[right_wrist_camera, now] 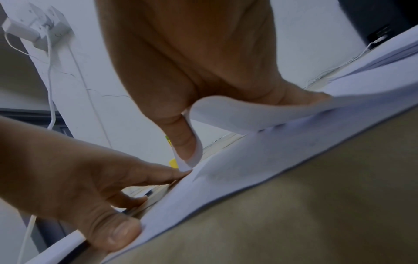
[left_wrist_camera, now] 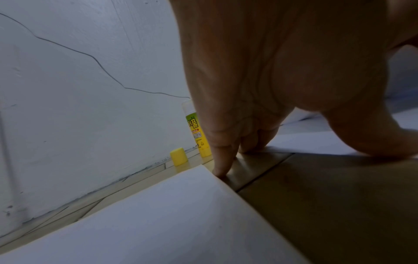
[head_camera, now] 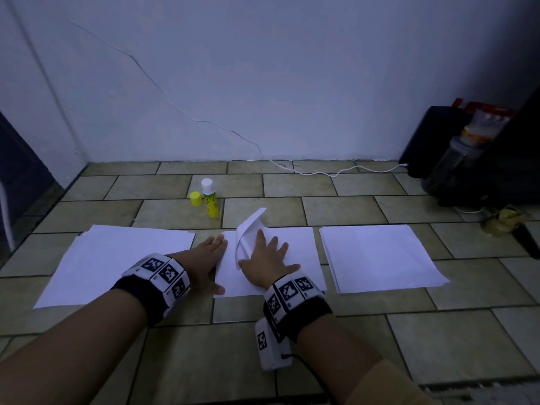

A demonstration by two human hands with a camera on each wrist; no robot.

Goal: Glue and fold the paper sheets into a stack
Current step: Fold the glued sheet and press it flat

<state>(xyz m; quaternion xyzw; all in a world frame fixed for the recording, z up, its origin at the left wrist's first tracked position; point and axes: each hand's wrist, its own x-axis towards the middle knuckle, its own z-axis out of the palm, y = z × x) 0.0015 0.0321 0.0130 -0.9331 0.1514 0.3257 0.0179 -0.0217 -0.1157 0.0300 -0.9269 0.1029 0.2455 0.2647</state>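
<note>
Middle paper sheet [head_camera: 295,252] lies on the tiled floor [head_camera: 350,346], between a left paper stack [head_camera: 117,258] and a right paper stack [head_camera: 380,255]. Right hand [head_camera: 267,263] presses flat on it with fingers spread, a curled flap [head_camera: 248,229] rising beside the thumb. Left hand [head_camera: 209,258], fingers straight, pins its left edge. Uncapped glue stick [head_camera: 210,198] stands behind (yellow cap [head_camera: 195,198] beside it).

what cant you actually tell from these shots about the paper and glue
- Glue on the middle sheet: none visible in the dim head view, and the right hand and curled flap cover part of it.
- Sheet count in the left pile and right pile: edges too fine.
- Glue stick label: partly hidden by the left hand in the left wrist view.
</note>
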